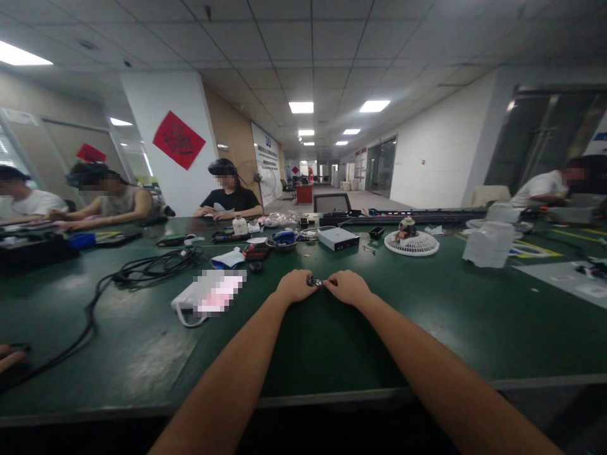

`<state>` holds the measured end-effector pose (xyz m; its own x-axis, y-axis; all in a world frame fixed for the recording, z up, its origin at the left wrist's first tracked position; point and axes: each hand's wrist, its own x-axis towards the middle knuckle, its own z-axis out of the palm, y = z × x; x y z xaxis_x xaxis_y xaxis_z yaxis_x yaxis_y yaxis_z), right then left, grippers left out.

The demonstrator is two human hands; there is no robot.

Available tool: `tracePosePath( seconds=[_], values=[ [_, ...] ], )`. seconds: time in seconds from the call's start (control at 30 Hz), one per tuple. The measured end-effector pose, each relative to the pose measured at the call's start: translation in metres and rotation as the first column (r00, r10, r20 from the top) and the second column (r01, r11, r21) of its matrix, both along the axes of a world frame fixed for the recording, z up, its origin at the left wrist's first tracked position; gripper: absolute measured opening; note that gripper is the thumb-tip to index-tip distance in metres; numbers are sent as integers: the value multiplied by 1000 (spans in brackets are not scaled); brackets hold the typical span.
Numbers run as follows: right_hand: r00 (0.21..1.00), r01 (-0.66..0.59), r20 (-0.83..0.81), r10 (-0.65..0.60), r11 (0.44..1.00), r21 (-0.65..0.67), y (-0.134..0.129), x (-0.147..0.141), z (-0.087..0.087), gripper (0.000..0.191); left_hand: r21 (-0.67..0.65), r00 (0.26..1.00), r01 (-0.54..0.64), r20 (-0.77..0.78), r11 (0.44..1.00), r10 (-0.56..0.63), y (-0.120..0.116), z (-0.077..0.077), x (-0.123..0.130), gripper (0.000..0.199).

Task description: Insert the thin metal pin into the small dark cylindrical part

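Over the green tabletop, both my arms reach forward and my hands nearly meet. My left hand is closed around a small dark and silvery part, too small to name. From the other side, my right hand pinches at the silvery end of the same part with thumb and forefinger. Beyond my hands stands a light grey box with a dark front. Left of them, a white paper bag with a handle lies on the table.
A black cable runs across the left side. At the right are a white fan grille and a clear plastic container. A blue-and-white packet lies behind the bag. Other people sit around the table; someone's hand shows at far left.
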<state>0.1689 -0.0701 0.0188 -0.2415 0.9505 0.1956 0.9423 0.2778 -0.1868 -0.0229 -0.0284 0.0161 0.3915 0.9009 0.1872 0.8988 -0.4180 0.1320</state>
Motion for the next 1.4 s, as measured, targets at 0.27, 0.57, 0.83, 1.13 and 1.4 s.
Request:
tracePosePath(
  seconds=[0.27, 0.57, 0.83, 1.13, 1.4],
  values=[
    [999, -38, -28, 37, 999, -29, 3, 5, 1, 30, -31, 1000, 11, -8, 999, -12, -2, 4, 0, 42],
    [969, 239, -61, -239, 971, -9, 6, 5, -6, 31, -37, 1000, 0, -15, 999, 0, -1, 3, 2, 49],
    [977, 189, -105, -186, 982, 17, 11, 9, -5, 36, -35, 1000, 18, 14, 999, -17, -1, 1, 0, 45],
    [995, 8, -96, -3, 999, 51, 9, -1, -9, 39, -6, 992, 117, 44, 993, -116, -5, 1, 4, 30],
    [997, 12, -78, -11, 1000, 14, 12, -1, -13, 29, 5, 988, 146, 51, 989, -146, -4, 1, 4, 31]
  ],
)
